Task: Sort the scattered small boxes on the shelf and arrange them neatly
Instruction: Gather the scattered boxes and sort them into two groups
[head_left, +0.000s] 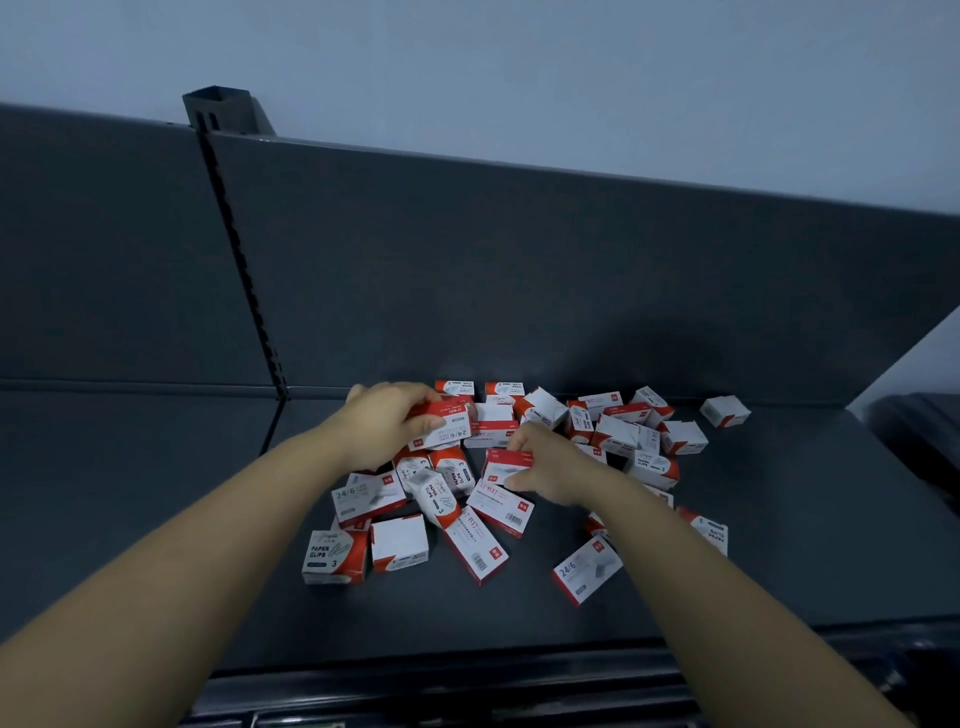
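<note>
Messy pile of small boxes (618, 436), all red and white, dumped on a dark grey shelf (779, 545), with the far ones close to the back panel (519, 260). Left hand (387, 415) is at about 11 o'clock of the pile, grip curled round a 24/6 staple box (449, 415) sitting above the others. Right hand (550, 467) is near the middle, grip pinching a red-topped staple box (511, 462) between thumb and fingers, on top of more boxes. A paper clips box (332, 556) sits out at 7 o'clock, a loose 24/6 box (587, 569) at 5 o'clock, and 1 lone white box (724, 410) at 2 o'clock, apart from the rest.
</note>
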